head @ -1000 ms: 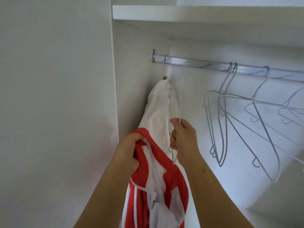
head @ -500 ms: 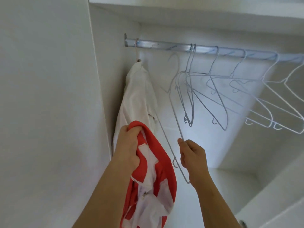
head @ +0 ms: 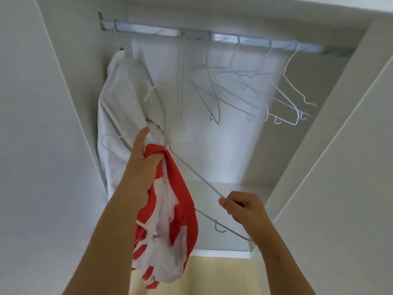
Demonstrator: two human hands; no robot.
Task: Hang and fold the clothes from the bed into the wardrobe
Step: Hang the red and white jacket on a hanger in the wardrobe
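Garment (head: 170, 211) hangs from left hand (head: 146, 160); right hand (head: 244, 207) pinches hanger (head: 195, 173).

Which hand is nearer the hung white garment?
Left. The left hand, gripping the red-and-white top, overlaps the lower part of the white garment; the right hand, pinching a wire hanger, is apart, lower right.

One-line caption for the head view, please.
Left hand grips a red garment while the right hand holds a wire hanger below the wardrobe rail.
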